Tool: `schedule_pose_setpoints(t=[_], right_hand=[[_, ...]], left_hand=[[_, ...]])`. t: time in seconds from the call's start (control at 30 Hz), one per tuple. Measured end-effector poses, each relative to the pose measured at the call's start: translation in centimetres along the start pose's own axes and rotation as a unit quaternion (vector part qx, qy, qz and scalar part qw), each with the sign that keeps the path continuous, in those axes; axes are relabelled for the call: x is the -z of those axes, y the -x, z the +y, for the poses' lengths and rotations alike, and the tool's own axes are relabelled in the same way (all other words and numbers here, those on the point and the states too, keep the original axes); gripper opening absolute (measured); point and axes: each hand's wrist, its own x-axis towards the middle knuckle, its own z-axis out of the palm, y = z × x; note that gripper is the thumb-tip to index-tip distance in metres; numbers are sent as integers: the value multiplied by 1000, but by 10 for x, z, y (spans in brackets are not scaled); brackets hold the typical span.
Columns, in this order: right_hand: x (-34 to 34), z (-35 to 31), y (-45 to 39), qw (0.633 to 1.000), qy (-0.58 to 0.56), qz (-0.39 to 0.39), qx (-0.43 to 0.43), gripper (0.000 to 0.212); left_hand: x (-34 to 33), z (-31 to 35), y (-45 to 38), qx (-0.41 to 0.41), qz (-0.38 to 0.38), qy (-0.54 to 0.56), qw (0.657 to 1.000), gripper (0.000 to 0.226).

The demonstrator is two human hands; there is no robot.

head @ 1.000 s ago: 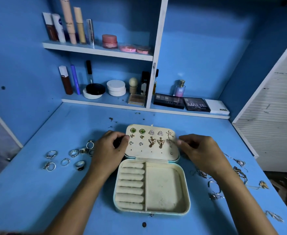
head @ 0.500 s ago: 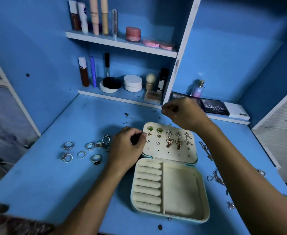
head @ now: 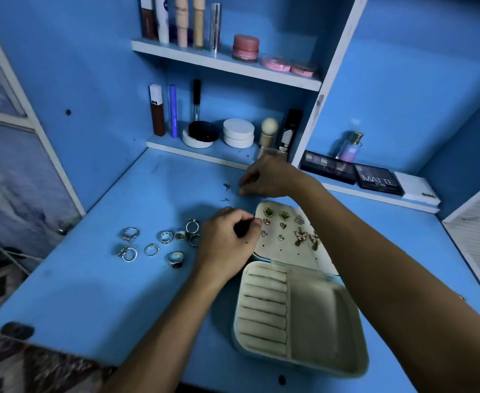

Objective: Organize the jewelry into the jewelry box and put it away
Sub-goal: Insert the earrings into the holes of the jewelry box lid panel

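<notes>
Blue desk (head: 97, 293): left hand (head: 227, 245) grips jewelry box (head: 298, 316) lid (open), right hand (head: 272, 178) grip unclear.

Both forearms are bare to the frame edge, no sleeves showing; the left hand (head: 227, 245) and right hand (head: 272, 177) wear nothing.

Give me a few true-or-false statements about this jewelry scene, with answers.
1. The jewelry box lies open on the table. True.
2. The rings sit in the box's roll slots. False: they lie loose on the table, left of the box.
3. The right hand reaches toward small earrings beyond the box. True.
4. The lid panel is bare. False: earring studs are pinned in it.
5. The left hand rests at the lid's left edge. True.
</notes>
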Motion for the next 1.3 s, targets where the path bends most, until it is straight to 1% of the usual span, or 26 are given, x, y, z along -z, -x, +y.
schedule_pose_setpoints(t=[0.17, 0.57, 0.77, 1.0, 1.1, 1.2, 1.3], right_hand=[[-3, -5, -4, 1000, 7, -7, 6, 23], [-9, -4, -9, 1000, 13, 2, 7, 14], [-8, 5, 3, 999, -12, 46, 3, 7], [9, 25, 30, 985, -111, 125, -40, 10], [14, 33, 45, 974, -159, 154, -47, 17], [18, 43, 62, 957, -203, 196, -65, 14], [19, 48, 83, 930, -278, 228, -78, 19]], left_hand=[[0, 0, -1, -2, 1, -2, 1000, 7], [0, -1, -1, -4, 0, -7, 1000, 8], [-1, -2, -1, -11, 10, -6, 1000, 7], [-1, -1, 0, -17, 11, -3, 1000, 9], [0, 0, 1, -18, 7, -3, 1000, 9], [1, 2, 1, -15, 5, -1, 1000, 9], [2, 2, 1, -11, 2, -6, 1000, 8]])
